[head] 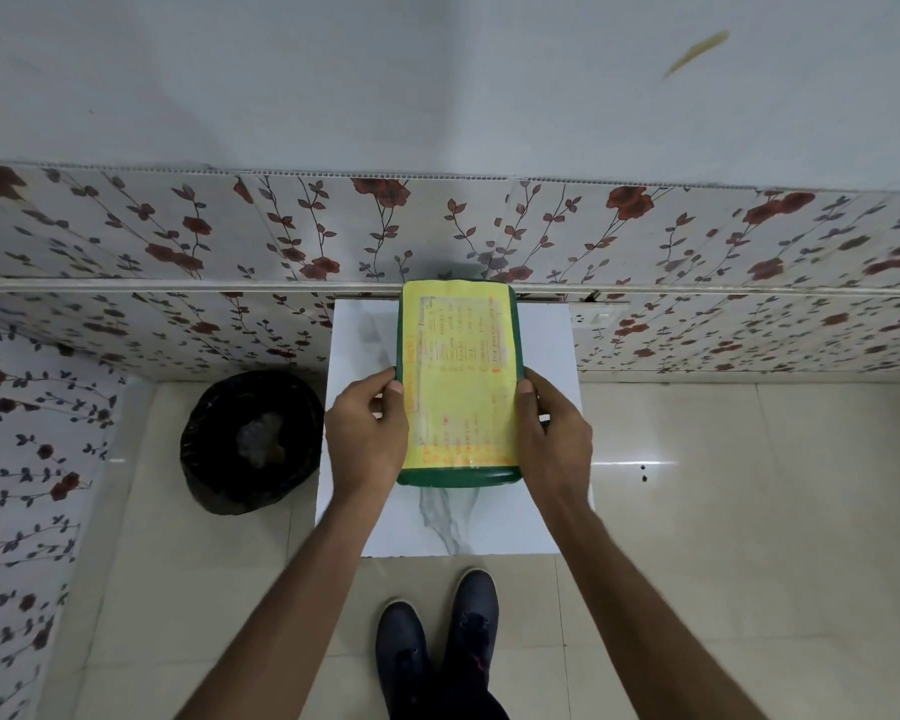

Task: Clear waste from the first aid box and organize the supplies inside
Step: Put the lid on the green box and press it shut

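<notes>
A green first aid box [458,381] with a yellow printed label across its lid stands closed on a small white marble-patterned table [494,517]. My left hand [367,433] grips the box's left side, thumb on the lid edge. My right hand [554,433] grips its right side the same way. The inside of the box is hidden by the lid.
A bin lined with a black bag [253,441] sits on the tiled floor just left of the table, with some waste in it. A floral-patterned wall [437,236] runs behind the table. My dark shoes [437,646] stand at the table's near edge.
</notes>
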